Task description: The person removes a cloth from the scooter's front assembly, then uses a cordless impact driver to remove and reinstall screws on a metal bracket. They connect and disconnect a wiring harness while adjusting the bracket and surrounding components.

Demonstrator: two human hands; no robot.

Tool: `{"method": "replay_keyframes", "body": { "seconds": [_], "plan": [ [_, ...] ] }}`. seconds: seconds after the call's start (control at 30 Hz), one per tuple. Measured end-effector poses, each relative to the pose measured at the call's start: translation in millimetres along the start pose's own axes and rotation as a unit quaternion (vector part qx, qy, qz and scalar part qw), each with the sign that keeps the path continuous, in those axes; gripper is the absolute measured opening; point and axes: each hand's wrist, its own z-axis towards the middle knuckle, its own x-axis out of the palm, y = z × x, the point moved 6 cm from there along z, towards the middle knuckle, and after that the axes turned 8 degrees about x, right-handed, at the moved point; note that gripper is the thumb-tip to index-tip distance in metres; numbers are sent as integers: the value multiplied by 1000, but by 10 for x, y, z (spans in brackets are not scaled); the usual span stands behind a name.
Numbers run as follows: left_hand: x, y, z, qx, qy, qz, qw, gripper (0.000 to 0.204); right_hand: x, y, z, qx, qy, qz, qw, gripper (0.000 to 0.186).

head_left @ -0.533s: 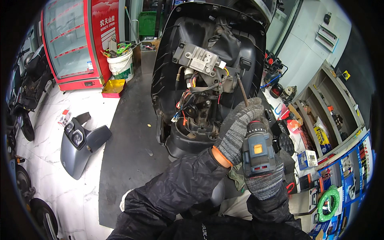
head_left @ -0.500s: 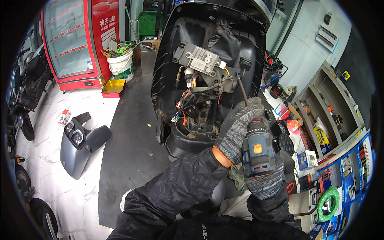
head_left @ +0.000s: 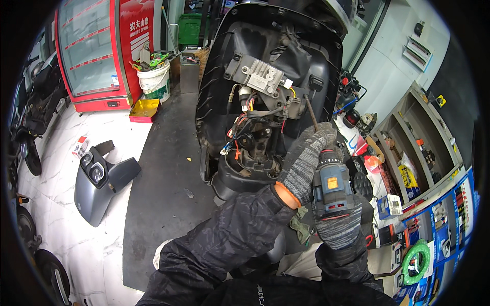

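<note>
black mat point(head_left: 158, 229) beneath, right hand point(head_left: 339, 228) wrapped round drill point(head_left: 333, 187), left hand point(head_left: 309, 155) curled tight, seemingly on its bit point(head_left: 311, 113)

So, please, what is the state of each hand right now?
Left hand: closed around the long bit.
Right hand: holding the power drill, its grip mostly hidden from view.

Drill point(head_left: 333, 188): matt plastic casing. Bit point(head_left: 311, 113): dull metal. Left glove point(head_left: 302, 163) and right glove point(head_left: 341, 230): coarse, ribbed knit cloth. Ridged block point(head_left: 260, 76): matt, silvery metal. Scooter shell point(head_left: 250, 38): black plastic. Headlight panel point(head_left: 94, 199): smooth, satin grey. Floor point(head_left: 97, 250): smooth, glossy, veined. Fridge door point(head_left: 92, 46): clear, shiny glass.
</note>
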Motion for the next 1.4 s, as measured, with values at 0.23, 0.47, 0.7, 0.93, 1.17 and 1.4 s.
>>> {"method": "replay_keyframes", "body": {
  "seconds": [0.23,0.47,0.7,0.93,1.17,1.4],
  "plan": [
    [53,-61,17,39,9,108,993,34,-76,24,11,-41,-56,-33,997,45],
    [14,-4,93,38,-3,105,994,33,-92,32,85,-34,-45,-87,995,35],
    [-13,137,97,-29,-21,-40,999,29,-178,135,137,-97,-102,-120,983,34],
    [-70,173,220,-18,-7,-2,1000,27,-267,46,176,-17,-66,-33,997,38],
    [-87,172,207,-31,-8,-9,999,29,-194,-37,246,-29,-51,-48,997,48],
    [-42,176,142,-64,-35,-53,996,27,-172,-91,226,-30,-55,-47,997,48]
  ]
}}
